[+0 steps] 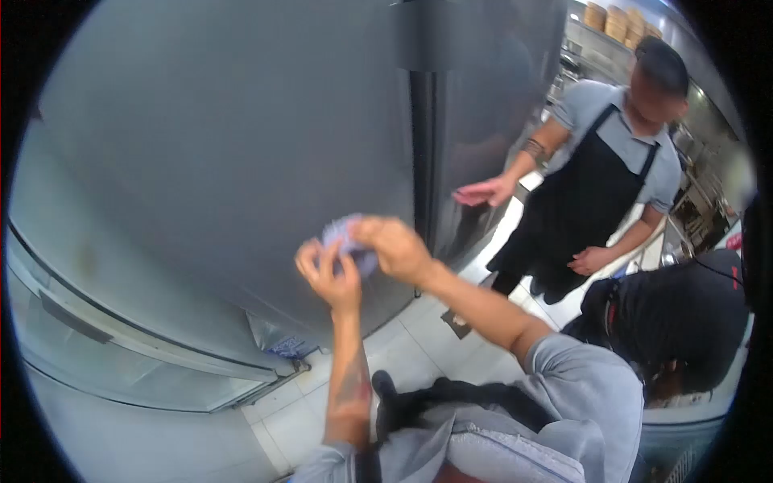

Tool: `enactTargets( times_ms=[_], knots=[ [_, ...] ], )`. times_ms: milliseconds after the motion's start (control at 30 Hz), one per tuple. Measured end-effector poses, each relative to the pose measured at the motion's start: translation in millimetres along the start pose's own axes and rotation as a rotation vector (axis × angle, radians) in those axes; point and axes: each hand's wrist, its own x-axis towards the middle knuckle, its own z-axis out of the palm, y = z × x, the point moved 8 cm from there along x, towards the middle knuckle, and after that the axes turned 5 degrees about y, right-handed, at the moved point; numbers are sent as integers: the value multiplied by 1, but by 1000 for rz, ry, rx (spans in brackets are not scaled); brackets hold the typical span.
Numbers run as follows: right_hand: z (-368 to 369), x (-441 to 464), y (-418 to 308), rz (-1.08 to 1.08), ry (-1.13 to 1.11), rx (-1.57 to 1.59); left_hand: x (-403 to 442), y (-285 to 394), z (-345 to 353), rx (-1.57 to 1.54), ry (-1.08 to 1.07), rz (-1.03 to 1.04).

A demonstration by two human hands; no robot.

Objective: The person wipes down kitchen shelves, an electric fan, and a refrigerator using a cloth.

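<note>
A small, crumpled, pale purple item, perhaps cloth or film, is between my two hands at the centre of the view. My left hand has its fingers bent around the item's lower left side. From the upper right, my right hand pinches it with bent fingers. Both hands are raised in front of a large grey metal door. What exactly the item is cannot be made out.
A co-worker in a black apron stands at the right with one hand stretched toward the metal doors. Another person in black bends over at the lower right. A glass-fronted cabinet is at the left, above white floor tiles.
</note>
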Motion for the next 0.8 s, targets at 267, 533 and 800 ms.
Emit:
enactTargets(
  times_ms=[267, 533, 800],
  knots=[
    [-88, 129, -26, -323, 449, -466, 135, 113, 63, -257, 358, 210],
    [-112, 88, -118, -133, 380, -96, 137, 144, -43, -124, 186, 229],
    [-76, -197, -90, 792, -627, 166, -81, 89, -93, -51, -303, -494]
  ],
)
